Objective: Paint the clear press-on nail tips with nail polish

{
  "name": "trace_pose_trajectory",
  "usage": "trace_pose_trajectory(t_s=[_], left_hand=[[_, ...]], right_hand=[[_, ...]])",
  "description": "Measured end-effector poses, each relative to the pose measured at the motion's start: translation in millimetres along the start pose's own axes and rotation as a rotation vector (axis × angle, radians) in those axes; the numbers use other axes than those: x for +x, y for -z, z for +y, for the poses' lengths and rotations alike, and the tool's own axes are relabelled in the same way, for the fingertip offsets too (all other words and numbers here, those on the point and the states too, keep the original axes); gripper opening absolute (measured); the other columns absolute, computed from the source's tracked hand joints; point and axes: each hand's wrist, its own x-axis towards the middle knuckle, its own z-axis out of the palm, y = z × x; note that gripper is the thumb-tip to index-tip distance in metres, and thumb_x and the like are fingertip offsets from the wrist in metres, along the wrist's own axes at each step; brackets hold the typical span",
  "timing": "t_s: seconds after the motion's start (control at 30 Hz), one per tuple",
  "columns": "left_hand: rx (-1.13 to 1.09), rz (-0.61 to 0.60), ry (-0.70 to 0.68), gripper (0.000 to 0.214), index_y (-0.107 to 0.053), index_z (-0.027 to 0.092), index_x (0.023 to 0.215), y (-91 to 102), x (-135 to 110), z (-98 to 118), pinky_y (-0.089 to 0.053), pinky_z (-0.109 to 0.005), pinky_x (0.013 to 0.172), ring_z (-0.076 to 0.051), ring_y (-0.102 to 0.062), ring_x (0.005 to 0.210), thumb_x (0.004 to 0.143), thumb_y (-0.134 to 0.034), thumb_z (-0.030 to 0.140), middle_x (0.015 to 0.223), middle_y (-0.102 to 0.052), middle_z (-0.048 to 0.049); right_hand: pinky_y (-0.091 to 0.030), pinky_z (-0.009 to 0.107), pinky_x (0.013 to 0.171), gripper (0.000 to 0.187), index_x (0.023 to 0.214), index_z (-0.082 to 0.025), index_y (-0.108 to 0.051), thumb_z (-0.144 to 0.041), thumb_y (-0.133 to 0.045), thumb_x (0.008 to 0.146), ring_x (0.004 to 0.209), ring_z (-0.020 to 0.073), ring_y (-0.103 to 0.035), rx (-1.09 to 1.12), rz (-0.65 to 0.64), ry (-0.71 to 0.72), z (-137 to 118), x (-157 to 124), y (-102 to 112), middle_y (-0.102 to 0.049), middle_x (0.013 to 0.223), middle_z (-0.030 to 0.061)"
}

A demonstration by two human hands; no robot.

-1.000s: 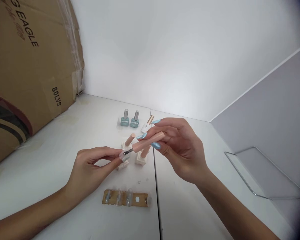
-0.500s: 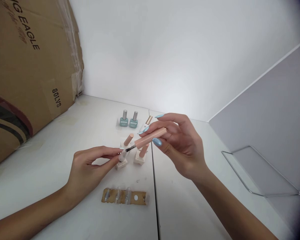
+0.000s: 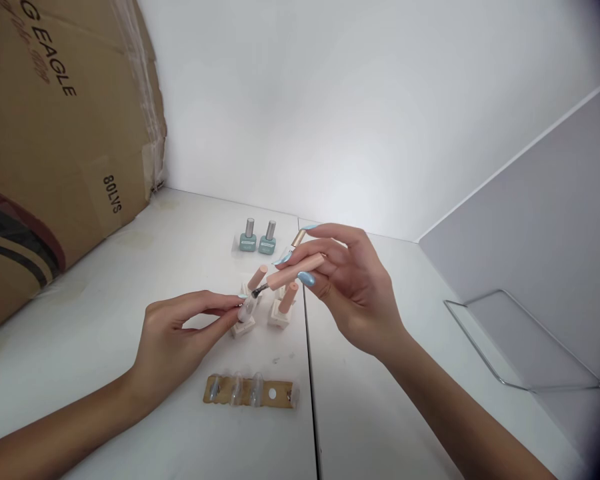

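Between thumb and fingers, my left hand (image 3: pixel 187 330) pinches a clear false nail (image 3: pixel 247 308) pointing up and away. My right hand (image 3: pixel 353 293) grips a nail polish brush (image 3: pixel 295 270) by its peach cap, with the dark bristles at the false nail's tip. Two polish bottles with peach caps, one on the left (image 3: pixel 243 327) and one on the right (image 3: pixel 280 315), stand just behind the hands. Nearer me lies a brown cardboard strip (image 3: pixel 281 395) bearing several clear false nails and a bare white dot.
Two teal polish bottles (image 3: pixel 267 245) stand farther back, beside a gold-capped bottle (image 3: pixel 299 237) partly hidden by my right fingers. A large cardboard box (image 3: pixel 80 133) fills the left side. A bent metal wire frame (image 3: pixel 525 340) is at the right, and a dark seam crosses the white table (image 3: pixel 380 413).
My right hand has shifted slightly left, and the brush tip has gone from the false nail's middle toward its far tip. My left hand stays almost still.
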Motion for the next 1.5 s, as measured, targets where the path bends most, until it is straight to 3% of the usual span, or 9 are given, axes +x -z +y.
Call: trace_pose_trajectory(t_s=[0.13,0.33,0.57,0.77,1.0,1.2,1.3,1.5], left_hand=[[-0.003,-0.001,-0.007,0.013,-0.085,0.036,0.085,0.1,0,1,-0.068,-0.021,0.059,-0.016,-0.079,0.062,0.083,-0.084,0.023,0.079,-0.085,0.0067],[0.005,-0.011,-0.028,0.013,-0.084,0.035,0.086,0.7,-1,1,-0.068,-0.02,0.06,-0.014,-0.079,0.063,0.084,-0.084,0.023,0.079,-0.085,0.0076],[0.046,-0.005,-0.05,0.012,-0.083,0.031,0.084,1.6,-1,0,-0.069,-0.021,0.063,-0.015,-0.08,0.064,0.084,-0.082,0.018,0.08,-0.085,0.0062],[0.06,-0.017,-0.059,0.011,-0.083,0.03,0.084,1.8,-1,2,-0.069,-0.021,0.062,-0.015,-0.08,0.064,0.085,-0.082,0.019,0.08,-0.085,0.0065],[0.061,-0.015,-0.059,0.013,-0.083,0.03,0.084,1.3,-1,1,-0.069,-0.021,0.064,-0.014,-0.08,0.065,0.084,-0.082,0.017,0.081,-0.085,0.0068],[0.054,-0.019,-0.051,0.009,-0.083,0.03,0.084,2.3,-1,2,-0.068,-0.021,0.062,-0.015,-0.08,0.064,0.085,-0.082,0.021,0.079,-0.085,0.006],[0.046,-0.017,-0.054,0.01,-0.083,0.031,0.085,2.5,-2,1,-0.068,-0.021,0.063,-0.015,-0.08,0.065,0.085,-0.082,0.02,0.08,-0.085,0.0062],[0.052,-0.019,-0.057,0.01,-0.084,0.033,0.088,3.1,0,4,-0.068,-0.023,0.063,-0.016,-0.079,0.065,0.086,-0.081,0.023,0.081,-0.085,0.0059]], right_hand=[[-0.071,0.047,0.08,0.032,0.127,-0.037,-0.05,-0.02,-0.063,0.103,0.105,0.0233,-0.08,0.011,0.035,0.011,-4,1,1,-0.077,0.102,-0.0007],[-0.068,0.05,0.085,0.037,0.134,-0.038,-0.045,-0.013,-0.051,0.107,0.116,0.0223,-0.077,-0.024,-0.134,0.054,-4,-6,-2,-0.08,0.099,-0.0007],[-0.069,0.042,0.076,0.035,0.131,-0.034,-0.049,-0.014,-0.058,0.105,0.108,0.0218,-0.08,-0.033,0.003,0.082,-1,-2,1,-0.077,0.102,-0.0003],[-0.066,0.041,0.072,0.049,0.14,-0.036,-0.046,-0.004,-0.051,0.103,0.112,0.0221,-0.077,-0.08,-0.156,0.192,-1,-4,-1,-0.079,0.098,-0.0015],[-0.066,0.037,0.067,0.04,0.132,-0.034,-0.053,-0.007,-0.056,0.102,0.106,0.0206,-0.079,-0.091,0.03,0.164,-4,-1,1,-0.077,0.104,-0.0009],[-0.065,0.041,0.076,0.055,0.14,-0.035,-0.045,0.001,-0.048,0.1,0.109,0.0204,-0.076,-0.142,-0.163,0.207,-7,-4,1,-0.08,0.1,-0.0019],[-0.066,0.039,0.075,0.046,0.136,-0.034,-0.049,-0.004,-0.05,0.102,0.108,0.0198,-0.076,-0.145,-0.054,0.191,-6,-3,0,-0.079,0.1,-0.0016],[-0.065,0.045,0.097,0.038,0.129,-0.033,-0.056,-0.011,-0.065,0.099,0.107,0.0184,-0.077,-0.016,0.193,0.184,-16,2,2,-0.078,0.102,-0.0022]])
